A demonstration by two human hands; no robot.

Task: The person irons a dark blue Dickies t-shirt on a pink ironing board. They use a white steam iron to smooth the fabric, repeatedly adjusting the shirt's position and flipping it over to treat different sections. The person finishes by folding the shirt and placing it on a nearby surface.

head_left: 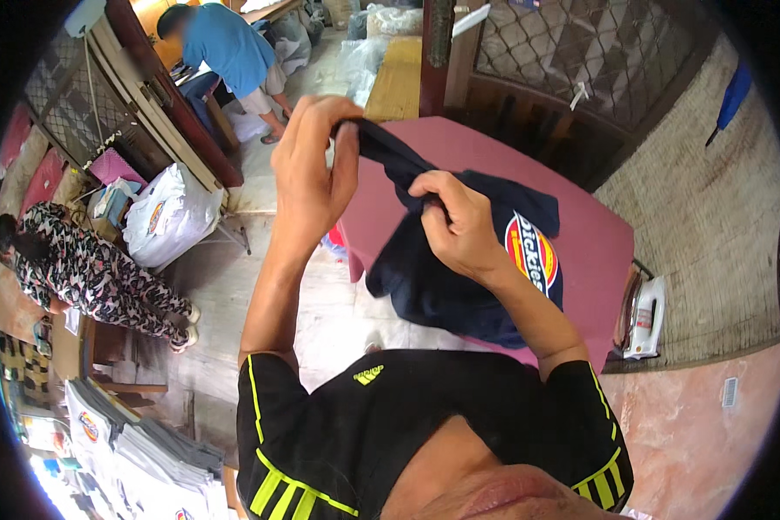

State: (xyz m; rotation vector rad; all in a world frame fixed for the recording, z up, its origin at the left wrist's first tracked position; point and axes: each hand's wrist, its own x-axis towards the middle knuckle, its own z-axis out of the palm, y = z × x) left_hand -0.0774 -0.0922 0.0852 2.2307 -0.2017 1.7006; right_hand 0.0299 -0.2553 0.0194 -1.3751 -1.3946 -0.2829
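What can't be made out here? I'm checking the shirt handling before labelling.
Head view:
- Navy shirt: its held edge is hidden inside the left hand and right hand.
- Shirt's round print: partly covered by the right wrist.
- Iron: small, bent near the rim.

My left hand is raised far out in front of me, arm stretched nearly straight, its thumb and fingertips pinched together at the top. My right hand sits nearer and to the right, elbow bent, fingers curled into a closed pinch. Both forearms come up bare from short black sleeves.
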